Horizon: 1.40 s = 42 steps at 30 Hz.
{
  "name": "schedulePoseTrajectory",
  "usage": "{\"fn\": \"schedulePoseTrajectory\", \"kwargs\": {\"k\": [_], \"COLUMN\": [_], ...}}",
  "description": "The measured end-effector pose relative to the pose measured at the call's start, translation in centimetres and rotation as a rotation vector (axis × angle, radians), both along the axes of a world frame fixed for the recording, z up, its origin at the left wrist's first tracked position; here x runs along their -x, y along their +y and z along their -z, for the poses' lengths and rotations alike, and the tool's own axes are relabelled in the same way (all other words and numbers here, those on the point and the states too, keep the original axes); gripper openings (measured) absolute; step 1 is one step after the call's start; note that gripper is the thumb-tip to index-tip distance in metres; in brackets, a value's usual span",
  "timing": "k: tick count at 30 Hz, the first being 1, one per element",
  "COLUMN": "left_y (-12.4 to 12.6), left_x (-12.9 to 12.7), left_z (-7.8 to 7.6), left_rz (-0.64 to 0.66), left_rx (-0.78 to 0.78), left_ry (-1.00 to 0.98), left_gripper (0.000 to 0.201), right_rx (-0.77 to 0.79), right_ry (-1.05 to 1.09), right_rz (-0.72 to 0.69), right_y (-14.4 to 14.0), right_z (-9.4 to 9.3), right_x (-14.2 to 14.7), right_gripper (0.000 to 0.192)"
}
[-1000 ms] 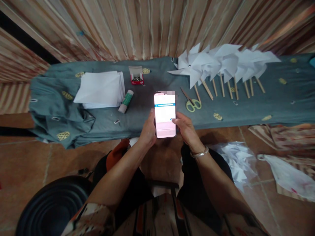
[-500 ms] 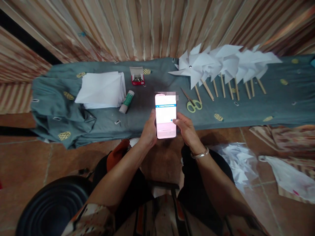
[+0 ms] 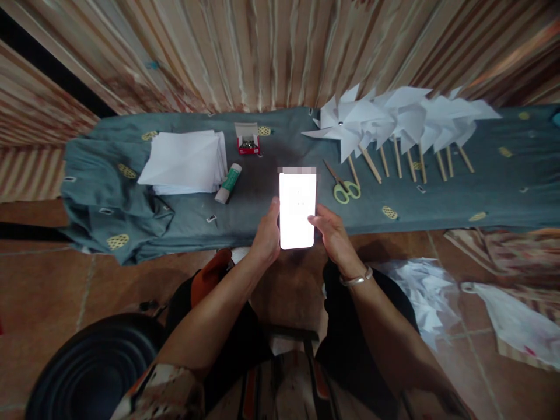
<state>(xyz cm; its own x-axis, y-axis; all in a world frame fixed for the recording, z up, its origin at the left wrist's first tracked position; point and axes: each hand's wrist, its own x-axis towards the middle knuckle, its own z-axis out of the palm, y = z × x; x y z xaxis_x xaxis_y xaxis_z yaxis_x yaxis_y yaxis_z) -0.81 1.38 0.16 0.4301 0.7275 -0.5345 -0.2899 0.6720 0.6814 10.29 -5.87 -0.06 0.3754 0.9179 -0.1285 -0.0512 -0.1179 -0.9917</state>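
Phone (image 3: 297, 210) screen went plain white, the blue-and-pink page from a moment before gone. Left hand (image 3: 265, 236) gripped its edge, right hand (image 3: 332, 233) thumbed it, just near of the scissors (image 3: 343, 185).

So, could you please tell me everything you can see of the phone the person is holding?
The phone is a slim rectangular slab held upright, its long side pointing away from the person, screen facing the camera. The screen is lit almost wholly white, so no content can be read; a blurred strip sits at its top edge. The left hand grips its left edge from below, and the right hand touches its right edge, thumb on the screen side. It hangs above the near edge of the grey-green cloth.
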Motion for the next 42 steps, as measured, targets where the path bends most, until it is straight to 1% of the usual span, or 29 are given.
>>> {"fn": "schedulePoseTrajectory", "kwargs": {"k": [5,14,18,23,27,32,36,42], "left_y": [0.02,0.02,0.02,0.04,0.04,0.37,0.63,0.56], "left_x": [0.0,-0.03,0.06,0.12,0.13,0.3,0.4,0.44], "left_z": [-0.24,-0.27,0.0,0.59,0.59,0.35,0.36,0.35], "left_rz": [-0.008,-0.012,-0.004,0.005,0.009,0.004,0.01,-0.004], "left_rx": [-0.005,0.003,-0.021,-0.051,-0.055,-0.064,-0.098,-0.118], "left_ry": [0.006,0.014,0.04,0.005,-0.01,0.022,-0.008,0.022], "left_gripper": [0.04,0.041,0.043,0.042,0.043,0.044,0.048,0.045], "right_rx": [-0.009,-0.01,-0.015,-0.017,-0.006,-0.001,-0.019,0.003], "right_ry": [0.02,0.022,0.042,0.067,0.057,0.053,0.053,0.038], "right_rz": [-0.024,-0.022,-0.032,-0.045,-0.05,-0.123,-0.195,-0.219], "right_y": [0.01,0.01,0.04,0.05,0.02,0.05,-0.06,-0.37], "right_z": [0.05,0.07,0.24,0.36,0.4,0.12,-0.21,-0.37], "right_x": [0.06,0.18,0.16,0.14,0.19,0.39,0.44,0.37], "right_gripper": [0.03,0.031,0.032,0.033,0.035,0.042,0.047,0.05]}}
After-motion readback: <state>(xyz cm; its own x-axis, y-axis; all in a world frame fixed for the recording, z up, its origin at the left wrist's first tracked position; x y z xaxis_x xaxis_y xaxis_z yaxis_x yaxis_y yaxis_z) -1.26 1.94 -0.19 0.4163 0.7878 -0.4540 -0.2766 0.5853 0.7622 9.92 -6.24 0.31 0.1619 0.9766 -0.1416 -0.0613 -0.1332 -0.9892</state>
